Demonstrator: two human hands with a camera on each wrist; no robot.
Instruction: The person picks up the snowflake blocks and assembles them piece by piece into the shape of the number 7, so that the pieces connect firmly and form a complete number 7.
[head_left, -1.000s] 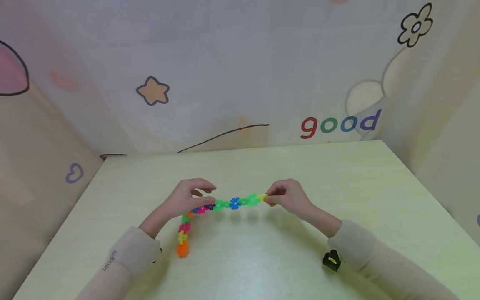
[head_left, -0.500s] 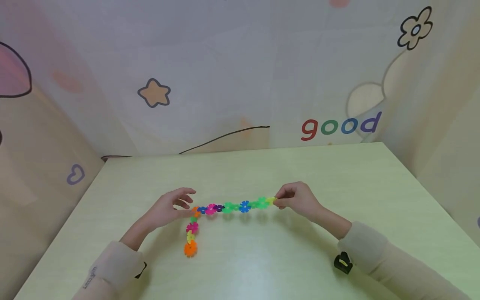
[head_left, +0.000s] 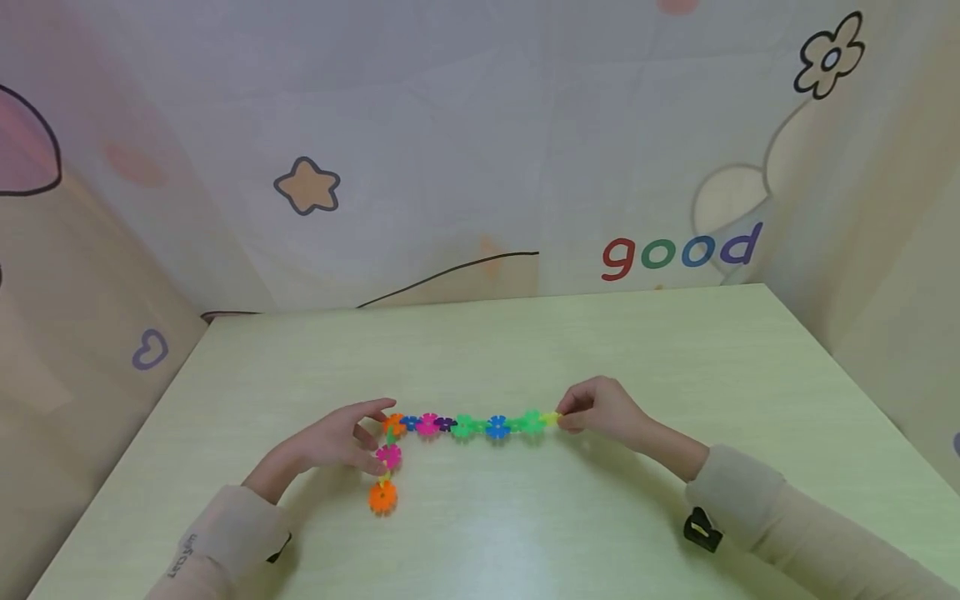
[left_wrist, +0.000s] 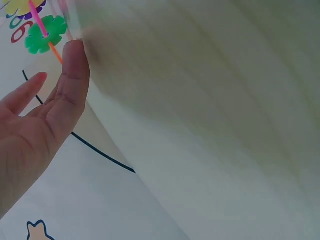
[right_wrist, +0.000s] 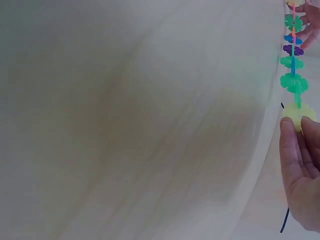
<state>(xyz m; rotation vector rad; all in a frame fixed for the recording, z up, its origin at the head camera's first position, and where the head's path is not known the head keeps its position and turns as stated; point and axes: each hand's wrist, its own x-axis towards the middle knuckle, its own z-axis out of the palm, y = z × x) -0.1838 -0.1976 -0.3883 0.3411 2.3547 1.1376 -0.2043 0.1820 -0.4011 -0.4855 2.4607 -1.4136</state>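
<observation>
Your right hand (head_left: pixel 603 410) is pinching the yellow end of the flower-piece chain (head_left: pixel 465 426) at its three o'clock tip; your left hand (head_left: pixel 341 439), fingers spread, is touching the bend at nine o'clock on the table (head_left: pixel 675 350).

wall print (head_left: pixel 681 249): you read "good" in coloured letters on the backdrop.
left sleeve (head_left: pixel 217 542): you see small text, too blurred to read.

A pale green table (head_left: pixel 675 350) stands against a wall sheet (head_left: pixel 480 125) printed with "good" (head_left: pixel 681 250), a star (head_left: pixel 306 185) and what looks like a flower (head_left: pixel 828 52).
</observation>
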